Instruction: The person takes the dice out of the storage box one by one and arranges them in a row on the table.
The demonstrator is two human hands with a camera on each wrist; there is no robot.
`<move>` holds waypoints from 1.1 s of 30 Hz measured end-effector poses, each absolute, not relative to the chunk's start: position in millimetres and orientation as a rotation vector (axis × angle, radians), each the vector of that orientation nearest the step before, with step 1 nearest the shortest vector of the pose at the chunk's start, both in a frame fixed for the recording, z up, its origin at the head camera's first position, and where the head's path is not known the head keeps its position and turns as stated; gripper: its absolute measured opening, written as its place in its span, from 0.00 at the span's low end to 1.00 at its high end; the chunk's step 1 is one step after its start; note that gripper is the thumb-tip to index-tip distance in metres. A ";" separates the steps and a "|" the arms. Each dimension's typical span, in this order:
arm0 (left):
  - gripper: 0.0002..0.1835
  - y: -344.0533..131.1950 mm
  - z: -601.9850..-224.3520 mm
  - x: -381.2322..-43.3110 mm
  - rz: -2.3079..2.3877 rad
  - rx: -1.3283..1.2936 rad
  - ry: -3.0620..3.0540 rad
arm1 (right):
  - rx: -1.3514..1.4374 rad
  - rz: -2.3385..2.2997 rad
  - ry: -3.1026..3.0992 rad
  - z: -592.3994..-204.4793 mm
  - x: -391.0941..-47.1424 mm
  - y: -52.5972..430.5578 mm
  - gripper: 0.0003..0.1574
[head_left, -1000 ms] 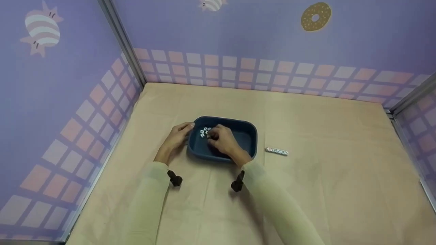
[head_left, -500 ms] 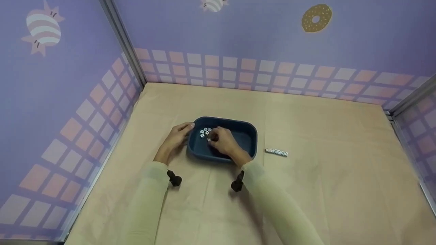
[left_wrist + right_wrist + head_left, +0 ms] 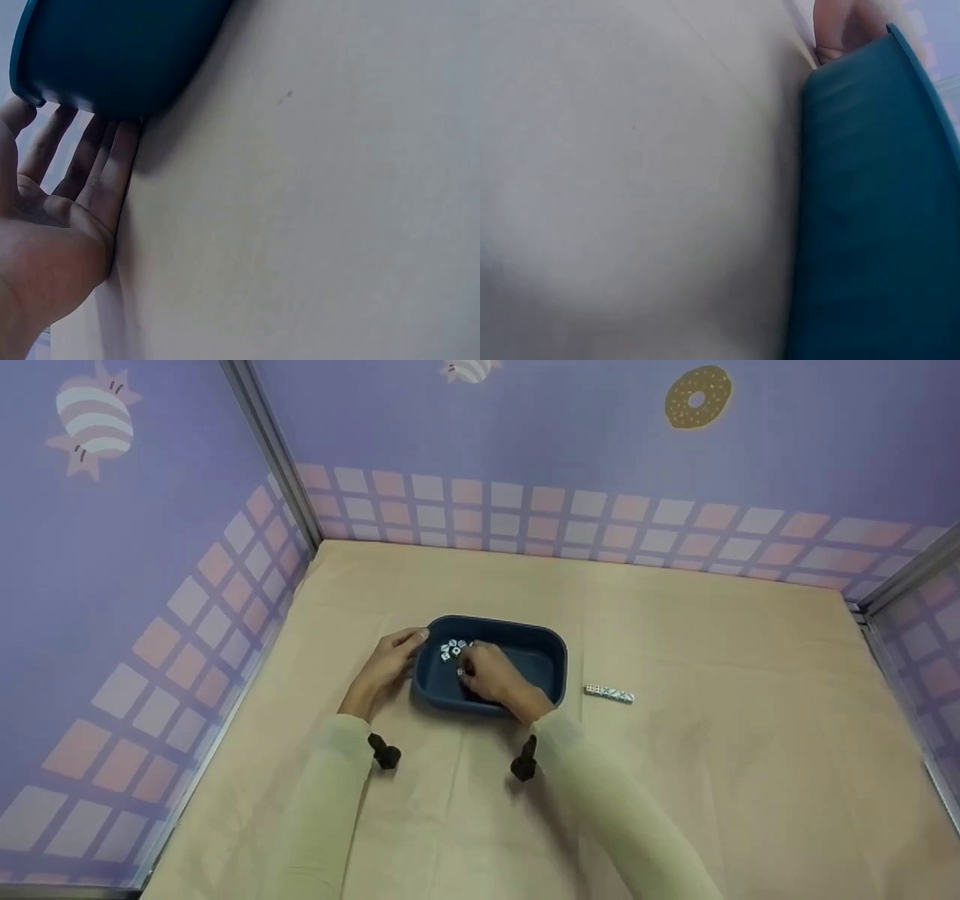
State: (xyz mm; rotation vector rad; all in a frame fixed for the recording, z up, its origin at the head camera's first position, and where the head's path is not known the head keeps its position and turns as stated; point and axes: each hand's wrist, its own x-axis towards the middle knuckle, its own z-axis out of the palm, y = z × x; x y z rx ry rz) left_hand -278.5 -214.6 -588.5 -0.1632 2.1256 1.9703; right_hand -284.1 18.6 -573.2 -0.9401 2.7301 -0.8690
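Observation:
A dark blue tray (image 3: 536, 660) with rounded corners sits on the cloth-covered table. My left hand (image 3: 386, 664) touches its left side; in the left wrist view, straight fingers (image 3: 109, 176) rest on the outer wall and the thumb tip meets the rim. Inside the tray, my right hand (image 3: 491, 671) has its fingers curled over the dice. One white die (image 3: 460, 671) shows at its fingertips and seems pinched, though the hand hides most of the contact. Several white dice (image 3: 452, 649) lie in a cluster by the tray's left end.
A straight row of dice (image 3: 609, 694) lies on the table right of the tray. Pale purple printed panels (image 3: 480, 442) enclose the table at the back and sides. Dark wrist mounts (image 3: 385, 753) sit by both cuffs.
My right hand has drawn slightly back from the cluster, with the die at its fingertips shifting a little toward me. More dice show beside it. The left hand and tray stay put.

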 end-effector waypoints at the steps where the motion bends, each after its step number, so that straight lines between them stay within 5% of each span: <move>1: 0.31 -214.7 -588.6 -278.5 1.971 -0.159 2.125 | -0.946 -0.866 2.718 -571.7 -283.5 20.0 0.04; 19: 0.30 -213.7 -587.5 -280.7 1.919 -0.136 2.206 | -1.076 -1.114 2.708 -516.0 -276.4 139.2 0.03; 33: 0.30 -214.0 -588.4 -278.3 1.989 -0.108 2.130 | -0.812 -1.282 2.909 -541.4 -261.9 251.4 0.06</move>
